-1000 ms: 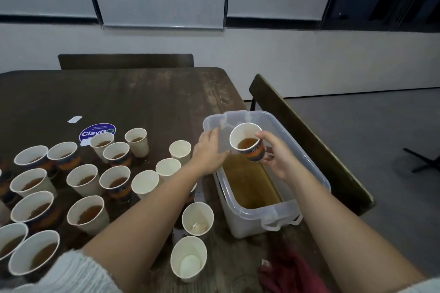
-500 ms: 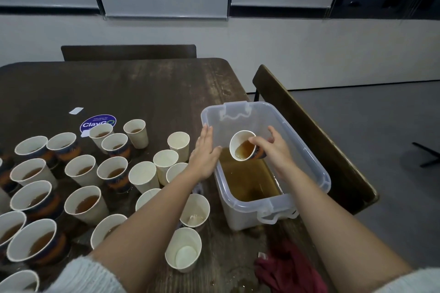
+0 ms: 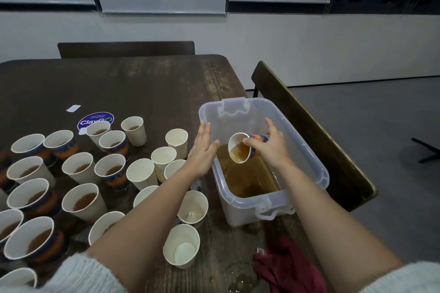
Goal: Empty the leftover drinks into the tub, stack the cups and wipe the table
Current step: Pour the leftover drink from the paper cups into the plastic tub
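At the near edge of the dark wooden surface (image 3: 142,83), a dark red cloth (image 3: 288,269) lies crumpled beside a small wet patch. Just beyond it stand two empty paper cups (image 3: 182,246), and toward the left edge a crowd of cups still holding brown drink (image 3: 82,202). Along the right edge sits the clear plastic tub (image 3: 316,169), brown liquid pooled in its bottom. The right hand (image 3: 273,147) grips a patterned cup (image 3: 240,150) over the tub, tipped on its side with its mouth turned toward the left, brown drink lying at its lower lip. The left hand (image 3: 202,147) hovers flat with straight fingers just beside the tub's left wall, holding nothing. Farther back lie a round blue sticker (image 3: 95,120) and a white paper scrap (image 3: 73,108).
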`<state>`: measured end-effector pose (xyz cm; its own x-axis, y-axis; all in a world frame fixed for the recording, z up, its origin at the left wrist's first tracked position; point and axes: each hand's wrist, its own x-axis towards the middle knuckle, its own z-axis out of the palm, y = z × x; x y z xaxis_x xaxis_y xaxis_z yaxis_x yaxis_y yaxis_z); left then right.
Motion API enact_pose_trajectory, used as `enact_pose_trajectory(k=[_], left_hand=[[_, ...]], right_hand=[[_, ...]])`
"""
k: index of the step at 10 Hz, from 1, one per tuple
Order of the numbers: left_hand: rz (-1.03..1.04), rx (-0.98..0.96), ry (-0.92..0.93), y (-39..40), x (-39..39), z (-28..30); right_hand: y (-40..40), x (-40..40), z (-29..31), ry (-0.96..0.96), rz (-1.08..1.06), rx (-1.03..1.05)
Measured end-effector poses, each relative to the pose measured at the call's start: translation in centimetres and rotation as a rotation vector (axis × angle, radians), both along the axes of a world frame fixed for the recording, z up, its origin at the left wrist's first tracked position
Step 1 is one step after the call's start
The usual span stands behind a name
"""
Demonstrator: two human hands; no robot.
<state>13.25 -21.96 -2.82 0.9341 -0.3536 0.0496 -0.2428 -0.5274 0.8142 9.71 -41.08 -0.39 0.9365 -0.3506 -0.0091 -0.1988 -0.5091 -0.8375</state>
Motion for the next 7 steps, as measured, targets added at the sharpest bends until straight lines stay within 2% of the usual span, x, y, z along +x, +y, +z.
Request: enact_pose_trajectory(k=[7], left_hand=[[0.000,-0.026,0.004,0.05,-0.08,-0.05]], right_hand=[[0.01,0.00,-0.29,-0.079,0.008,-0.052]])
